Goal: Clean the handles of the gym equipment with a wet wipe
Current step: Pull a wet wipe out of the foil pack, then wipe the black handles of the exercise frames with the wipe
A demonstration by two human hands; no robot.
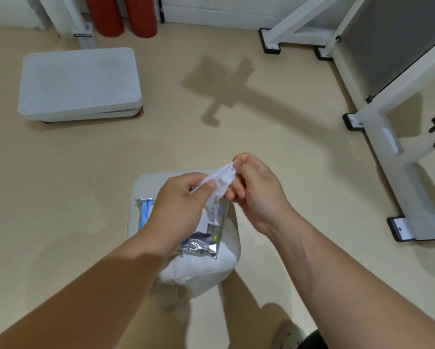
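Observation:
A thin white wet wipe (221, 178) is stretched between my two hands above a silver and blue wipes packet (204, 238). My left hand (181, 207) pinches one end of the wipe with thumb and fingers. My right hand (254, 190) pinches the other end, fingers curled. The packet lies on a small white padded stool (211, 270), partly hidden under my left hand. White gym equipment frames (387, 137) stand at the right; no handle is plainly in view.
A white step platform (80, 81) lies on the beige floor at the upper left. Two red cylinders (122, 15) stand behind it by the wall. A grey panel (387, 41) leans in the white frame at the upper right. A shoe (287, 336) shows at the bottom edge.

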